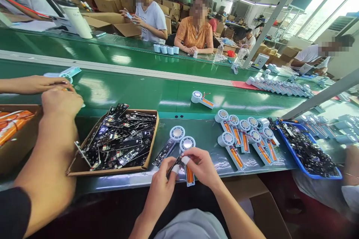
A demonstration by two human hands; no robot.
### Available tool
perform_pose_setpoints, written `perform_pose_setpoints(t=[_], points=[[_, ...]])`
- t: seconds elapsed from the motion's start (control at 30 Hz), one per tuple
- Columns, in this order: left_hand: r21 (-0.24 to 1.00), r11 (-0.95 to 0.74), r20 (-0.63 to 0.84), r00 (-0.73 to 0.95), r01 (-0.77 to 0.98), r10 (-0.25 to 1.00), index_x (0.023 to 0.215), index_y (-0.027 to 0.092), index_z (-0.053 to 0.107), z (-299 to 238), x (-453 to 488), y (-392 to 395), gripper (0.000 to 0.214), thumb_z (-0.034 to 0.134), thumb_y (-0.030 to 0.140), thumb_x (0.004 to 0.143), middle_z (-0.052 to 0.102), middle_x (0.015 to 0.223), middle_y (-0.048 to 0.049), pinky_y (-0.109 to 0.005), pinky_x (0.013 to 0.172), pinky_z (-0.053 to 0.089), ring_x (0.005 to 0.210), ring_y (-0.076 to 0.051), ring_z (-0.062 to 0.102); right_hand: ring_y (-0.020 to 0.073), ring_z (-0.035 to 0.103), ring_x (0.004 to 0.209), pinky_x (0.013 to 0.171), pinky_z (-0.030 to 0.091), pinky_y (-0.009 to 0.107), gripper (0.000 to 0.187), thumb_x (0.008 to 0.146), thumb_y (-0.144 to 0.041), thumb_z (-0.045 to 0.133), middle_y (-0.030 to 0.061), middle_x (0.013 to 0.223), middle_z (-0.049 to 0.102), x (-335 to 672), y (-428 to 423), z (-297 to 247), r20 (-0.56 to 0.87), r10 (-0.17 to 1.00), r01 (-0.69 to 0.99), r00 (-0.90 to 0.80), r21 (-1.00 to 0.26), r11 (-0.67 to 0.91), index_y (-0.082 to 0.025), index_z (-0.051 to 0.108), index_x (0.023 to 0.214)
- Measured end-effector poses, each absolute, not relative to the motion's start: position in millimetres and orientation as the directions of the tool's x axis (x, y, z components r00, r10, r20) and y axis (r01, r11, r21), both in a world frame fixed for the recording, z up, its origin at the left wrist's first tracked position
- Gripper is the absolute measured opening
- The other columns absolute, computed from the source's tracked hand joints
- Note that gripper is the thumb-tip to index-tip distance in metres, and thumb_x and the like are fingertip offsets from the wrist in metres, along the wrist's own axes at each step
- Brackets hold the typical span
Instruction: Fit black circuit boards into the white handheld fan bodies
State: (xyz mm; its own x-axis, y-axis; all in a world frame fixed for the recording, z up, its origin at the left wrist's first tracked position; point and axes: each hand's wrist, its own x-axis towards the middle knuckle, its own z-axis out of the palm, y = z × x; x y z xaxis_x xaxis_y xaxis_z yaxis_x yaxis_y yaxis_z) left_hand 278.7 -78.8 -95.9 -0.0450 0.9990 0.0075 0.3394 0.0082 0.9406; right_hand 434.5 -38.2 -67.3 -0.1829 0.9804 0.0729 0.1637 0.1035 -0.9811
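Note:
My left hand (164, 181) pinches a small black circuit board (176, 163) between thumb and fingers, just in front of the bench edge. The fingers of my right hand (201, 166) close on the board's upper end; any wire or plug between them is too small to make out. Right under my hands lies a light-blue fan housing (187, 143) with an orange battery in its handle (190, 179). Beside it, to the left, rests another fan housing (177, 133), whose handle carries a black board (165, 152).
A cardboard box (153, 140) of circuit boards stands to my left, by a co-worker's arm (47, 149). Several fan housings (244, 124) lie grouped at right, before a blue tray (311, 149) of boards. One housing (197, 96) sits on the green belt (134, 93).

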Motion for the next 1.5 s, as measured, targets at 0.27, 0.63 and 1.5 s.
perform_pose_setpoints(t=[0.27, 0.63, 1.5], points=[[0.934, 0.027, -0.025, -0.01, 0.356, 1.0, 0.097, 0.022, 0.062, -80, 281, -80, 0.027, 0.04, 0.035, 0.092, 0.059, 0.058, 0.0031, -0.029, 0.055, 0.05, 0.053, -0.019, 0.06, 0.0146, 0.062, 0.077, 0.067, 0.049, 0.023, 0.03, 0.089, -0.007, 0.05, 0.0047, 0.091, 0.064, 442, -45, -72, 0.354, 0.862, 0.529, -0.363, -0.684, 0.503, -0.021, 0.073, 0.103], [0.958, 0.121, -0.103, -0.082, 0.261, 0.991, 0.111, 0.019, 0.059, -85, 284, -78, 0.031, 0.048, 0.036, 0.088, 0.066, 0.061, 0.0023, -0.028, 0.049, 0.051, 0.048, -0.018, 0.061, 0.0182, 0.057, 0.076, 0.064, 0.045, 0.028, 0.019, 0.092, -0.008, 0.054, 0.0052, 0.089, 0.064, 447, -43, -61, 0.353, 0.798, 0.774, -0.488, -0.247, 0.583, -0.022, 0.067, 0.096], [0.975, -0.025, 0.012, 0.058, 0.22, 0.998, 0.098, 0.019, 0.078, -90, 263, -69, 0.032, 0.057, 0.04, 0.087, 0.073, 0.069, -0.0022, -0.026, 0.057, 0.058, 0.059, -0.018, 0.069, 0.0182, 0.064, 0.086, 0.076, 0.049, 0.026, 0.02, 0.091, -0.005, 0.06, 0.004, 0.091, 0.067, 448, -29, -57, 0.197, 0.843, 0.627, -0.5, -0.588, 0.51, -0.02, 0.072, 0.099]])
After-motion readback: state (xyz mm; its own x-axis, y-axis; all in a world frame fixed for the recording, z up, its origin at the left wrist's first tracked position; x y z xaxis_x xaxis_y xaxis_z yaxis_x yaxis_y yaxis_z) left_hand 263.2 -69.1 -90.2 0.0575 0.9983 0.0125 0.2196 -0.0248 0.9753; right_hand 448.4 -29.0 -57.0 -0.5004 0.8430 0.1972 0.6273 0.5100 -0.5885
